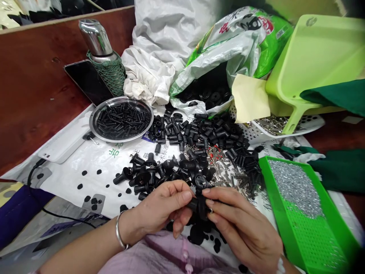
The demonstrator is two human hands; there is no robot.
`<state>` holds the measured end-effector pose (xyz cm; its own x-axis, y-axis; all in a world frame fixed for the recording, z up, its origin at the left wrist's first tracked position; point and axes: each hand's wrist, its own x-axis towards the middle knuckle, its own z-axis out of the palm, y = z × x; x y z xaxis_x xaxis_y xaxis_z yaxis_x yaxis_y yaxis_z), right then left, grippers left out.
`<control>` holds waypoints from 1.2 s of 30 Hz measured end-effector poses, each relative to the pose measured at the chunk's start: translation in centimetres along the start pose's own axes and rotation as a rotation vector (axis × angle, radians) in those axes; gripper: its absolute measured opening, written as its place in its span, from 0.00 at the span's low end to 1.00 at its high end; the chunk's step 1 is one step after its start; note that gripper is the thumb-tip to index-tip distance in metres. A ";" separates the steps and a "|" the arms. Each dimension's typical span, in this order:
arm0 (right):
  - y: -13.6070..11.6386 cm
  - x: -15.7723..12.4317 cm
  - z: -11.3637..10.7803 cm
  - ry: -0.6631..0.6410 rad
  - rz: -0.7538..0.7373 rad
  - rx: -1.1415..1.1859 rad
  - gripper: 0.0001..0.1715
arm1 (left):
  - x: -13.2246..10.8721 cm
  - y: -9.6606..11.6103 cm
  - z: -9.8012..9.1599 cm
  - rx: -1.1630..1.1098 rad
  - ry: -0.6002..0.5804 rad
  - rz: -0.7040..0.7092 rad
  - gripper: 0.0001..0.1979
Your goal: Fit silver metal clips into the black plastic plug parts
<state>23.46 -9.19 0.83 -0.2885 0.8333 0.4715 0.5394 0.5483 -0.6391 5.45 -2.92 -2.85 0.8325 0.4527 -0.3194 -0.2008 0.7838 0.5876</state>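
Observation:
My left hand [164,207] and my right hand [239,224] meet near the front edge of the table. Both pinch one small black plastic part [198,205] between thumb and fingers. A silver bangle sits on my left wrist. Just beyond the hands lies a heap of black flanged plastic pieces [159,173] mixed with small metal terminals [225,171]. Farther back is a pile of short black tubes [199,133].
A round steel dish [98,131] of black springs sits back left, by a netted steel flask [101,49] and a phone [87,82]. A green tray [269,179] of tiny silver parts stands right. An open bag [228,49] of black discs and a lime scoop [316,61] lie behind.

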 end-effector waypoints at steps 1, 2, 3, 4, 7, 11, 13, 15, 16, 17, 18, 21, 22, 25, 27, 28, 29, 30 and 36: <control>0.0 -0.1 0.2 0.016 0.028 0.026 0.14 | 0.0 -0.1 0.0 -0.005 -0.005 0.005 0.19; 0.1 -0.1 0.4 0.033 0.062 0.054 0.14 | -0.1 -0.1 0.1 0.005 -0.004 0.024 0.18; 0.2 -0.3 0.6 0.055 0.092 0.082 0.14 | -0.2 -0.1 0.1 0.036 0.007 0.056 0.18; 0.4 -0.4 0.9 0.081 0.119 0.106 0.14 | -0.3 -0.1 0.2 0.092 0.026 0.102 0.17; 0.8 -0.8 1.7 0.149 0.185 0.158 0.14 | -0.5 -0.1 0.4 0.480 0.140 0.358 0.10; 1.0 -1.0 2.3 0.207 0.207 0.217 0.14 | -0.5 -0.2 0.2 1.120 0.210 0.850 0.07; 1.0 -1.0 2.4 0.221 0.192 0.224 0.15 | -0.2 -0.3 0.1 1.247 0.205 0.985 0.07; 1.1 -0.9 2.5 0.221 0.193 0.219 0.14 | 0.1 -0.3 -0.1 1.325 0.222 1.053 0.08; 1.2 -0.8 2.5 0.219 0.202 0.213 0.13 | 0.2 -0.3 -0.1 1.361 0.241 1.070 0.08; 1.3 -0.8 2.5 0.217 0.212 0.206 0.13 | 0.3 -0.3 -0.2 1.394 0.262 1.072 0.08; 1.3 -0.7 2.5 0.216 0.219 0.199 0.12 | 0.3 -0.2 -0.2 1.422 0.281 1.062 0.08; 1.5 -0.4 2.2 0.217 0.211 0.182 0.12 | 0.1 0.0 -0.2 1.450 0.294 0.981 0.08; 1.5 -0.2 2.0 0.212 0.203 0.181 0.12 | 0.0 0.0 -0.1 1.431 0.285 0.928 0.07; 1.3 0.1 1.4 0.181 0.183 0.180 0.12 | -0.2 0.0 0.2 1.189 0.262 0.663 0.08; 1.2 0.2 1.0 0.161 0.170 0.189 0.12 | -0.1 0.0 0.5 0.873 0.241 0.490 0.09; 1.1 0.2 0.9 0.159 0.169 0.207 0.13 | 0.0 0.0 0.6 0.715 0.224 0.442 0.10; 1.1 0.2 0.9 0.164 0.181 0.239 0.14 | 0.1 0.0 0.8 0.581 0.203 0.422 0.11; 1.1 0.1 0.9 0.177 0.207 0.285 0.16 | 0.2 0.0 0.8 0.484 0.189 0.437 0.11; 0.5 0.2 2.5 0.224 0.340 0.518 0.16 | 1.0 0.0 0.9 0.391 0.226 0.746 0.06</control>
<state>21.69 -8.59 -0.98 0.0328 0.9619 0.2713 0.1047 0.2666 -0.9581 6.75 -2.86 -2.54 0.4237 0.8956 0.1357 -0.4267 0.0652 0.9021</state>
